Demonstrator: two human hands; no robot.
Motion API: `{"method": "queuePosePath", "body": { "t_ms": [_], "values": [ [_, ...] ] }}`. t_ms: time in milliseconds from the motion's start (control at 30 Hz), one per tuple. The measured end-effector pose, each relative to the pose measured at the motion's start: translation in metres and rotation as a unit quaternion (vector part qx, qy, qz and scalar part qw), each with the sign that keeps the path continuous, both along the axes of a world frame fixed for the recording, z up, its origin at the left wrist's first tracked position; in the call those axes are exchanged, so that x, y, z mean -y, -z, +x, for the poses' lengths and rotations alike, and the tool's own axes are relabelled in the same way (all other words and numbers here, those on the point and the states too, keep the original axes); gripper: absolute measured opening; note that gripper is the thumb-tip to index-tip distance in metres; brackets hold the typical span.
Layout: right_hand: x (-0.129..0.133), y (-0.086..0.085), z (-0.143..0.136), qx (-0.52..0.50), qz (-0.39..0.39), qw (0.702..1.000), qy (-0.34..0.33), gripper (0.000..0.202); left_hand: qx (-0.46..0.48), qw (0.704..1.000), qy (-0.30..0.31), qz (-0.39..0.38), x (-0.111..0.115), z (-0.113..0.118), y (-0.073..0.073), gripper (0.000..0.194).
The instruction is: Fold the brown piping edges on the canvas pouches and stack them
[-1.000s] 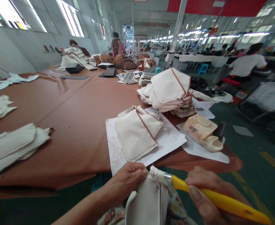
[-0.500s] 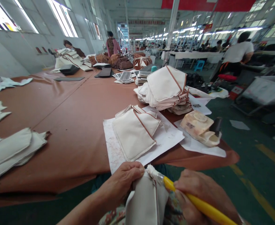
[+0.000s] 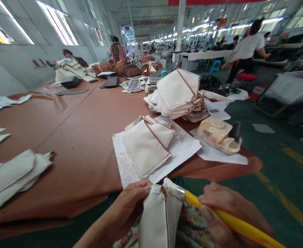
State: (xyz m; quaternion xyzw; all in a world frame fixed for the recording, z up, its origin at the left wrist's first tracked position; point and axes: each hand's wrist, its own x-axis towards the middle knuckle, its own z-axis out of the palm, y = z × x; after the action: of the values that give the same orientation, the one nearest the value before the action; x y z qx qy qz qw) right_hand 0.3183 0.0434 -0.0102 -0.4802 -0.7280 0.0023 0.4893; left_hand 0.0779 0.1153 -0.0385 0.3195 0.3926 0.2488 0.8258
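Note:
My left hand (image 3: pixel 131 203) is closed on the upper edge of a cream fabric piece (image 3: pixel 154 220) with a dark brown seam line down it, held over my lap. In my right hand (image 3: pixel 231 210) is a brush (image 3: pixel 192 198) with a yellow handle, a metal ferrule and white bristles. The bristles touch the top edge of the fabric piece, just right of its seam. Beyond my hands, a few cream pieces with brown trim (image 3: pixel 146 148) lie on a white paper sheet (image 3: pixel 185 146) at the table edge.
A taller stack of cream pieces (image 3: pixel 178 89) stands farther back on the brown-covered table (image 3: pixel 81 127). To its right front sits a cut plastic jug (image 3: pixel 216 132) on paper. More cream fabric (image 3: pixel 17 172) lies at left. People work in the background.
The brush has shifted slightly right along the fabric's top edge, and my right hand moved right with it. My view turned a little. A person in white at right has moved.

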Motion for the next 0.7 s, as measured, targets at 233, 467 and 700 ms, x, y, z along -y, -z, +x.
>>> {"method": "queuePosePath", "body": {
  "t_ms": [233, 467, 700],
  "values": [
    [0.0, -0.009, 0.005, 0.036, 0.013, 0.999, -0.016, 0.019, 0.02, 1.0, 0.001, -0.003, 0.004, -0.004, -0.001, 0.02],
    [0.003, -0.005, -0.005, 0.046, 0.01, 0.995, -0.087, 0.019, 0.026, 0.999, -0.011, -0.018, 0.009, -0.007, -0.004, 0.019],
    [0.004, -0.014, -0.002, 0.055, 0.019, 0.995, -0.08, 0.018, 0.042, 0.999, -0.011, -0.006, 0.01, -0.011, -0.004, 0.019]
  ]
}}
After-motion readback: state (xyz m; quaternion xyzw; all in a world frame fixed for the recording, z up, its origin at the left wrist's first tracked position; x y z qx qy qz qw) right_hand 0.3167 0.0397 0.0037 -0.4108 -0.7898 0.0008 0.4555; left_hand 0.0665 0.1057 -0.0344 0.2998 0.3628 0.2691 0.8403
